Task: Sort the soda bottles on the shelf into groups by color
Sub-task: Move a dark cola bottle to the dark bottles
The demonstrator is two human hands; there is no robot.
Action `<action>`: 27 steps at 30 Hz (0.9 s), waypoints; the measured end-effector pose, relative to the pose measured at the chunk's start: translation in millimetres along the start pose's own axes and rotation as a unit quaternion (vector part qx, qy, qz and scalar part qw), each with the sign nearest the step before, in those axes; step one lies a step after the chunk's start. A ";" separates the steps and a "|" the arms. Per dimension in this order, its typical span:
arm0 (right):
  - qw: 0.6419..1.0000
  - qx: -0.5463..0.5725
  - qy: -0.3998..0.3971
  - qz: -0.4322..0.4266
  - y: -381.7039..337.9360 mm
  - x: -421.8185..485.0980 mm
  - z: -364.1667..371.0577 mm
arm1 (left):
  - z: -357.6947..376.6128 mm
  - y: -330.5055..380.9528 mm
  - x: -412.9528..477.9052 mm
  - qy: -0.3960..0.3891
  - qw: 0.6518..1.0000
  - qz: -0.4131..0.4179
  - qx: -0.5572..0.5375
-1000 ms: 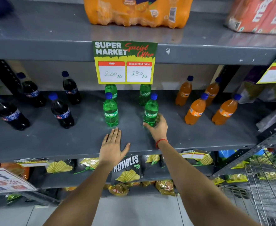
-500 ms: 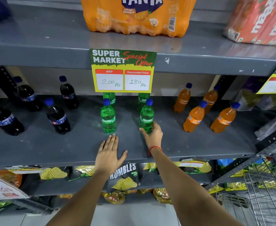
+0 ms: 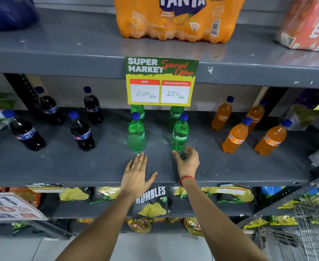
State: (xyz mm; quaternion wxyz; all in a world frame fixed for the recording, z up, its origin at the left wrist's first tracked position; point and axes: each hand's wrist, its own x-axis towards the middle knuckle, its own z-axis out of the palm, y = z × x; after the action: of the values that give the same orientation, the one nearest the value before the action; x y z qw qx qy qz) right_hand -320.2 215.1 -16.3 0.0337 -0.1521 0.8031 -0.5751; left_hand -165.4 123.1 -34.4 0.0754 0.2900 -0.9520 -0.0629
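On the grey middle shelf [image 3: 79, 166] stand three colour groups of small bottles. Several dark cola bottles [image 3: 81, 131] are at the left, several green Sprite bottles [image 3: 180, 133] in the middle, several orange Fanta bottles [image 3: 236, 136] at the right. My left hand [image 3: 137, 175] lies flat and open on the shelf, just in front of the front-left green bottle [image 3: 136, 132]. My right hand [image 3: 187, 161] hovers open just below the front-right green bottle, fingers spread and apart from it. The two rear green bottles are partly hidden behind the price sign [image 3: 161, 81].
A shrink-wrapped orange Fanta pack [image 3: 177, 17] and a red carton pack [image 3: 309, 23] sit on the upper shelf. Chip bags [image 3: 152, 202] fill the shelf below. A wire cart [image 3: 309, 230] stands at the lower right. A sale sign [image 3: 9, 207] hangs at the lower left.
My right hand has let go of the front-right green bottle and drawn back a little toward me. The left hand stays flat on the shelf. The camera view has tilted upward.
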 end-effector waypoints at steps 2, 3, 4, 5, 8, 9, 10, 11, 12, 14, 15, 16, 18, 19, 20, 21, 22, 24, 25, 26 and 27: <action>1.000 0.014 0.001 -0.011 -4.0 -16.1 3.8 | -3.8 -9.3 -2.9 0.005 1.000 0.006 -0.005; 1.000 0.021 0.000 -0.022 -7.2 -24.1 6.7 | -6.8 -16.0 -5.4 0.008 1.000 0.002 -0.010; 0.999 0.026 -0.003 -0.036 -11.1 -32.3 10.6 | -10.2 -24.4 -8.3 0.014 1.000 -0.007 -0.016; 0.998 0.030 -0.016 -0.053 -17.1 -41.4 18.5 | -14.3 -37.2 -12.8 0.021 0.999 -0.020 -0.021; 0.989 0.025 -0.097 -0.110 -35.8 -65.6 53.3 | -28.7 -79.0 -26.9 0.047 0.997 -0.064 -0.021; 0.983 0.022 -0.131 -0.129 -42.8 -72.5 68.6 | -33.8 -93.1 -31.8 0.051 0.995 -0.081 -0.020; 0.976 0.017 -0.163 -0.146 -49.7 -77.9 83.2 | -37.9 -105.3 -36.1 0.055 0.994 -0.096 -0.021; 0.968 0.013 -0.194 -0.160 -57.1 -82.6 98.7 | -41.1 -117.3 -40.2 0.057 0.992 -0.111 -0.024; 0.960 0.007 -0.225 -0.166 -64.5 -86.7 114.0 | -43.4 -128.2 -44.4 0.061 0.990 -0.125 -0.027; 0.945 -0.004 -0.284 -0.161 -82.0 -94.8 145.3 | -45.0 -150.8 -52.4 0.067 0.986 -0.149 -0.031; 0.940 -0.010 -0.303 -0.156 -88.4 -97.5 159.5 | -45.1 -158.9 -55.9 0.068 0.985 -0.158 -0.030; 0.936 -0.016 -0.316 -0.152 -93.6 -99.0 171.3 | -44.2 -164.4 -58.3 0.065 0.984 -0.163 -0.028; 0.932 -0.024 -0.334 -0.137 -99.9 -101.4 194.3 | -41.8 -172.5 -62.7 0.056 0.984 -0.166 -0.027; 0.933 -0.025 -0.336 -0.128 -101.3 -101.4 204.1 | -40.2 -174.5 -63.5 0.056 0.985 -0.164 -0.024; 0.935 -0.025 -0.334 -0.121 -102.2 -101.9 214.1 | -38.4 -177.1 -64.3 0.055 0.985 -0.163 -0.020; 0.938 -0.024 -0.326 -0.117 -102.6 -102.4 222.1 | -36.9 -178.7 -64.9 0.057 0.985 -0.162 -0.015; 0.942 -0.022 -0.315 -0.115 -102.7 -101.5 227.0 | -36.5 -177.8 -64.5 0.062 0.985 -0.161 -0.011; 0.947 -0.015 -0.300 -0.113 -102.5 -102.2 237.5 | -35.2 -179.8 -64.5 0.067 0.984 -0.165 -0.013; 0.948 -0.015 -0.297 -0.114 -102.4 -102.2 239.9 | -35.1 -179.4 -64.2 0.070 0.984 -0.165 -0.015; 0.948 -0.014 -0.296 -0.115 -102.8 -102.9 242.0 | -34.5 -179.8 -64.6 0.071 0.984 -0.165 -0.016; 0.948 -0.012 -0.296 -0.115 -102.9 -103.1 243.7 | -33.5 -179.9 -65.2 0.074 0.984 -0.164 -0.016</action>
State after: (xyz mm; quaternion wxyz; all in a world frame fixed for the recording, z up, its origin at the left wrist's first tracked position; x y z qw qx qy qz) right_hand -145.2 -8.4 -14.6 0.2013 -0.4071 0.7411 -0.4945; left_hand -8.2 9.0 -38.0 0.1386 0.4451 -0.8821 -0.0677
